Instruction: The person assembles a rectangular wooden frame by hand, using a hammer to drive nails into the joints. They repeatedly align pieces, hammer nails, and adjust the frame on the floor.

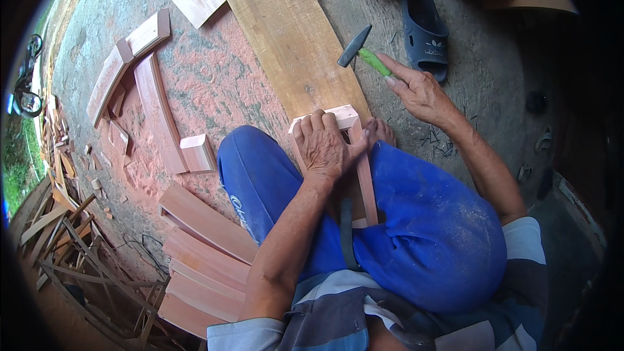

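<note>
My right hand (421, 96) is closed round the green handle of a hammer (373, 62). Its dark metal head is raised over the right edge of a long wooden plank (279, 32). Between my bent legs stands a small frame of pinkish wood (366, 179), its far end resting at the plank's near end. My left hand (322, 146) grips the frame's far crosspiece, fingers curled over the top and thumb along the right side. The lower part of the frame is partly hidden by my left hand and forearm.
Loose nails (442, 144) lie right of my foot. A dark slipper (426, 32) is beyond my right hand. Curved wooden pieces (156, 107) lie on sawdust at left, with stacked slats (201, 253) by my left leg. Scrap wood (65, 234) piles up at far left.
</note>
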`<state>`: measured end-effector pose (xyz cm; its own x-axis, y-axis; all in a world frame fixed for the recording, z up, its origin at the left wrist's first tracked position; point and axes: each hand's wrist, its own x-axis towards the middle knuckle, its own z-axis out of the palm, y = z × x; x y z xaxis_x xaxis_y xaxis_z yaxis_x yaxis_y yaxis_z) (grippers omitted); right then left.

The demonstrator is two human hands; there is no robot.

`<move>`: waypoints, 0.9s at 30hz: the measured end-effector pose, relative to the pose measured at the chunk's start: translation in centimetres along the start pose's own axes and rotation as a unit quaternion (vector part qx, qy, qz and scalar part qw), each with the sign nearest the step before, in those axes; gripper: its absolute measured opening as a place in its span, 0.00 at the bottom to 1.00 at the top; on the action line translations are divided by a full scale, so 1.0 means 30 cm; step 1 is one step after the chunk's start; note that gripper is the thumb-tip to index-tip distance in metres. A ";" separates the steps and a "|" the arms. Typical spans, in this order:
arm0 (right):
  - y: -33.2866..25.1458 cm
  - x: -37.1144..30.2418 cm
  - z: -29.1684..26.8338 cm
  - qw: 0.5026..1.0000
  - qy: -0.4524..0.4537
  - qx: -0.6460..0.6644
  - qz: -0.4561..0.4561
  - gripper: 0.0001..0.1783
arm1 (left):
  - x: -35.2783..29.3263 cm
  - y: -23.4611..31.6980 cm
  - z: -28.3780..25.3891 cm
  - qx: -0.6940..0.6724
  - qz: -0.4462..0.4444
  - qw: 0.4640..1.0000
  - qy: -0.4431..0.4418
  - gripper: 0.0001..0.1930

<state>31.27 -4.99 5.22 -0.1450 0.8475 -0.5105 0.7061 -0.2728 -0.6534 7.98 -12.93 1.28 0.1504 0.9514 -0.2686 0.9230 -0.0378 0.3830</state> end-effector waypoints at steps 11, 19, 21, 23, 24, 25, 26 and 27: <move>0.389 -0.035 0.340 0.974 0.159 0.130 0.093 0.25 | -0.010 -0.002 0.051 0.063 0.039 0.997 0.038 0.43; 0.557 -0.272 0.490 0.933 0.340 0.044 0.106 0.16 | -0.020 -0.006 0.050 0.068 0.019 0.997 0.027 0.44; 0.609 -0.339 0.485 0.927 0.350 0.055 0.124 0.15 | -0.012 0.009 0.030 0.032 0.032 0.999 -0.027 0.47; 0.506 -0.257 0.449 0.949 0.288 0.112 0.068 0.15 | -0.023 -0.037 0.022 0.042 0.040 0.998 0.004 0.52; 0.411 -0.238 0.364 0.961 0.240 0.133 0.044 0.16 | -0.028 -0.058 0.038 0.039 0.074 0.995 0.047 0.55; 0.361 -0.200 0.323 0.969 0.193 0.149 0.019 0.17 | -0.047 -0.060 0.040 0.075 0.056 0.995 0.039 0.58; 0.327 -0.154 0.317 0.979 0.180 0.091 0.010 0.19 | -0.052 -0.050 0.042 0.100 0.044 0.994 0.029 0.61; 0.277 -0.100 0.324 0.986 0.163 0.030 0.000 0.22 | -0.054 -0.054 0.029 0.089 0.067 0.993 0.040 0.61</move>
<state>30.83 -14.23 -4.12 0.0933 0.9461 -0.3101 0.6622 -0.2916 -0.6903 6.55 -14.68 0.31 0.2547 0.9550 -0.1523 0.9455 -0.2129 0.2462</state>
